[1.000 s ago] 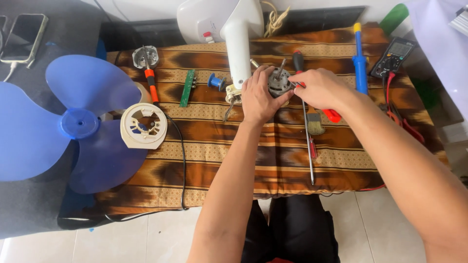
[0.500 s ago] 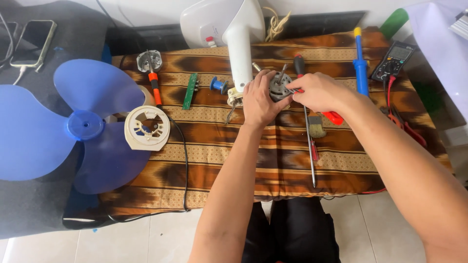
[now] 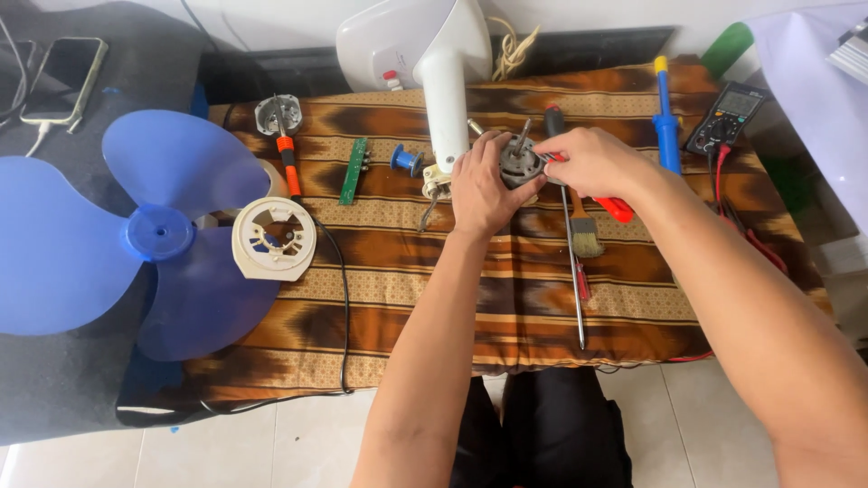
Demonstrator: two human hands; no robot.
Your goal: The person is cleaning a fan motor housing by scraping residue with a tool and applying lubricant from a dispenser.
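A small grey fan motor [image 3: 519, 163] with a metal shaft sticking up sits just right of the white fan stand [image 3: 443, 86], above a brown patterned cloth [image 3: 407, 280]. My left hand [image 3: 481, 192] wraps around the motor's left side. My right hand [image 3: 592, 161] grips its right side, and something red shows at the fingers there. Both forearms reach in from the bottom of the view.
A blue fan blade [image 3: 136, 235] and a cream round motor cover [image 3: 274, 238] lie left. On the cloth are an orange screwdriver [image 3: 287, 163], a green circuit board [image 3: 353, 170], a blue spool [image 3: 405, 160], a brush [image 3: 584, 230], a long screwdriver [image 3: 573, 271], a blue tool [image 3: 666, 122] and a multimeter [image 3: 726, 117]. A phone [image 3: 63, 68] lies far left.
Both hands stay on the motor with only slight shifts. The view has drifted a little, so the things on the cloth sit slightly differently in frame.
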